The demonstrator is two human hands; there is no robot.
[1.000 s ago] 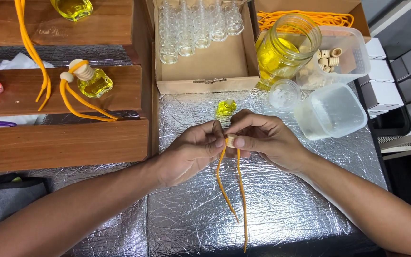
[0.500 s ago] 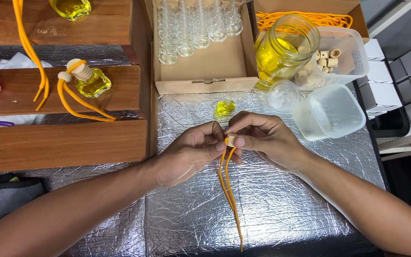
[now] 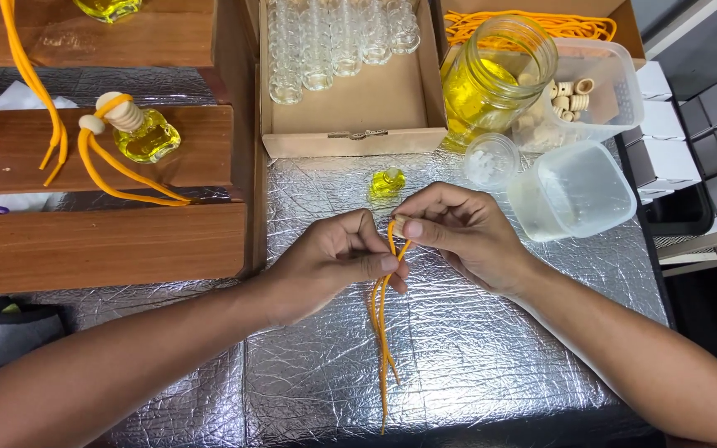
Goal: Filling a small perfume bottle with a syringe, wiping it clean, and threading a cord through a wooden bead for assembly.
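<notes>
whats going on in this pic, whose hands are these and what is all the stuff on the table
There is no machine here. The picture comes from a camera worn on a person's head, looking down at that person's own two bare hands.

The left hand and the right hand pinch the top of an orange cord between their fingertips; its strands hang down over a table covered in crinkled silver foil.

Just beyond the hands stands a tiny bottle of yellow liquid. Behind it is a cardboard box holding empty clear glass bottles, and a large glass jar of yellow liquid. To the right are a clear tub of small wooden rings and an empty plastic tub. On the wooden shelves at left lies a finished bottle with an orange cord loop.
</notes>
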